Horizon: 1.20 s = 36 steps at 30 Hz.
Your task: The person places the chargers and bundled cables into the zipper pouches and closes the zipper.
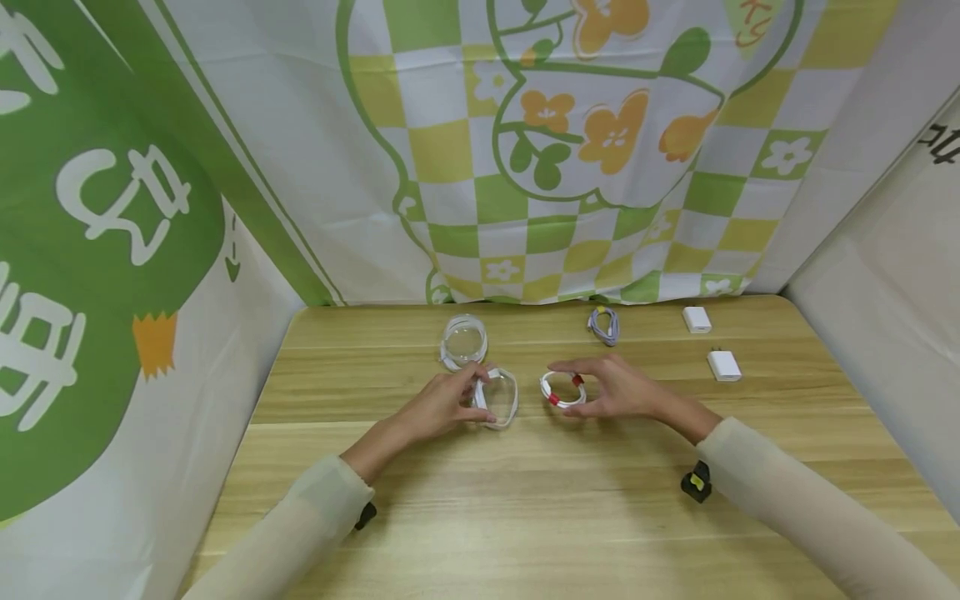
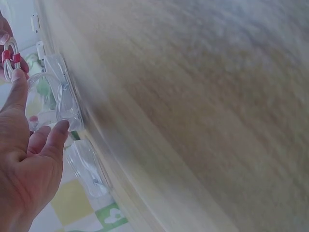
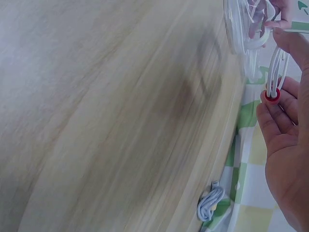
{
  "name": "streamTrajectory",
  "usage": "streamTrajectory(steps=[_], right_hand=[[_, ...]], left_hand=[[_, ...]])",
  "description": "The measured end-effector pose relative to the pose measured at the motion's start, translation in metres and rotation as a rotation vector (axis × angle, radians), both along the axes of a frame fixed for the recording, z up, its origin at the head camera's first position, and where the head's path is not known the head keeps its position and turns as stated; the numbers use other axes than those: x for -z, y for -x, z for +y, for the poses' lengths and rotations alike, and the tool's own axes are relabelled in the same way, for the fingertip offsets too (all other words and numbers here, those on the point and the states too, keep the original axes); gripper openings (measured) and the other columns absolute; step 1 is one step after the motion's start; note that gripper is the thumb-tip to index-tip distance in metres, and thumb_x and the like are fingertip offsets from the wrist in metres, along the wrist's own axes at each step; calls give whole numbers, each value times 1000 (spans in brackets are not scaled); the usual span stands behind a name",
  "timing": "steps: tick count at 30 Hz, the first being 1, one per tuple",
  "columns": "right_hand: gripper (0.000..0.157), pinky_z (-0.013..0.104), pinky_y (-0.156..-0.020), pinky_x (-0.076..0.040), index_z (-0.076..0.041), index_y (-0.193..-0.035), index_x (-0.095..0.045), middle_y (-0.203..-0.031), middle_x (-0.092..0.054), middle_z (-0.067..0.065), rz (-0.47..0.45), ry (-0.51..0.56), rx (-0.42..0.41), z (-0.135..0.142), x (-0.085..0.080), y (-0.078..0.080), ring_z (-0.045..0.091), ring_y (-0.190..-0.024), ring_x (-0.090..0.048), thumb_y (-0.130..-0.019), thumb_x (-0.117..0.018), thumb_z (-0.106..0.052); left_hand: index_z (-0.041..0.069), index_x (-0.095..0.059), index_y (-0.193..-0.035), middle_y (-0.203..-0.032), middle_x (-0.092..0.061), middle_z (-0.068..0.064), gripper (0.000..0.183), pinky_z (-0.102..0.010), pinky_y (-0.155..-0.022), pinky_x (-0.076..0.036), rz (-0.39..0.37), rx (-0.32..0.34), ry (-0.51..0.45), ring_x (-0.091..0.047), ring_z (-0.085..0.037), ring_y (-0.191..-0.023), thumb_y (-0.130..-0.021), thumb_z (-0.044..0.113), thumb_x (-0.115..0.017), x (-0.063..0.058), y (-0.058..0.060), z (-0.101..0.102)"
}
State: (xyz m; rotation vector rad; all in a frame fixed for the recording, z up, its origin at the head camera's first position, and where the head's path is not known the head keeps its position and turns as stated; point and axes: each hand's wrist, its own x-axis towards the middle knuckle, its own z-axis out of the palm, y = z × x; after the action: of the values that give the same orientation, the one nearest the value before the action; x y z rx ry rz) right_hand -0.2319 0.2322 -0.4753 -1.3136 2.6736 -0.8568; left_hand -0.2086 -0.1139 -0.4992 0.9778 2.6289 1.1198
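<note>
- White coiled cable with red ties (image 1: 553, 400): pinched in my right hand (image 1: 622, 387), above the worktop (image 1: 525, 500).
- White looped cable (image 1: 481, 397): my left hand (image 1: 438, 404) seemingly pinches it.
- A loose pinch could drop either.

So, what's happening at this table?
A person has a cable in each hand. The left hand holds a looped white cable; the right hand holds a smaller white coil with red ties. Farther back on the table lie another pale coil and a purplish-grey cable. Two white chargers sit off to the right.
</note>
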Motion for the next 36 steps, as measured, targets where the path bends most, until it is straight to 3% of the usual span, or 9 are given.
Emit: streamTrajectory(steps=[2,6,9,13,16,21,27,33,36], right_hand=[[69,26,-62,-41,-4,-142,-66,-93,-75,7,-3,-5,-2,-3,0,0,25,-69,-56,-84,-89,-34],[69,30,-65,-45,-3,-143,-65,-96,-76,9,-21,-4,-11,-10,-2,1,22,-69,-53,-85,-89,-33],[69,29,-64,-44,-3,-143,-65,-98,-77,10,-34,-2,-21,-15,-3,2,17,-65,-46,-86,-88,-33],[69,28,-63,-42,-2,-143,-65,-99,-77,10,-47,-10,-33,-21,-2,4,11,-63,-40,-86,-88,-34],[69,27,-64,-43,-2,-143,-65,-101,-77,10,-53,-21,-40,-24,0,6,8,-62,-37,-87,-87,-36],[68,28,-70,-47,-4,-143,-65,-105,-78,11,-49,-35,-48,-31,0,6,8,-62,-39,-87,-87,-36],[68,26,-65,-42,-3,-143,-65,-98,-76,8,-58,-52,-44,-38,-1,6,6,-62,-36,-87,-86,-36],[68,23,-62,-41,-3,-142,-66,-104,-78,9,-53,-51,-50,-43,1,7,5,-62,-38,-87,-87,-37],[68,22,-59,-38,-4,-142,-66,-108,-79,11,-46,-48,-56,-45,3,8,5,-61,-38,-86,-87,-38]], left_hand=[[4,-57,-128,-155,-54,-17,59,-29,-69,-49,2,-7,11,-58,-17,-78,-86,31,-88,-1,0,-1],[5,-58,-128,-147,-63,-18,59,-23,-63,-37,15,-15,32,-42,-10,-69,-85,32,-88,-1,1,-2],[5,-57,-128,-110,-73,-19,59,-22,-62,-37,9,-13,37,-42,-7,-68,-85,33,-88,-1,1,-3],[5,-56,-127,-76,-49,-9,60,-23,-60,-32,-16,-10,20,-36,-6,-65,-85,32,-88,0,1,-5],[4,-56,-125,-79,-53,-3,59,-22,-60,-31,-19,-12,4,-35,-5,-64,-83,31,-90,1,2,-6],[4,-57,-123,-87,-63,-11,59,-22,-60,-33,1,-5,-2,-36,-4,-65,-82,30,-91,0,2,-6],[3,-58,-121,-87,-64,-9,58,-22,-59,-38,28,18,3,-45,-6,-66,-81,30,-91,-2,4,-5],[7,-58,-119,-129,-72,-12,57,-22,-63,-42,14,10,-9,-52,-12,-72,-80,30,-92,2,7,-5],[8,-58,-120,-125,-73,-11,57,-23,-64,-42,-10,2,-16,-54,-13,-74,-80,30,-93,3,8,-5]])
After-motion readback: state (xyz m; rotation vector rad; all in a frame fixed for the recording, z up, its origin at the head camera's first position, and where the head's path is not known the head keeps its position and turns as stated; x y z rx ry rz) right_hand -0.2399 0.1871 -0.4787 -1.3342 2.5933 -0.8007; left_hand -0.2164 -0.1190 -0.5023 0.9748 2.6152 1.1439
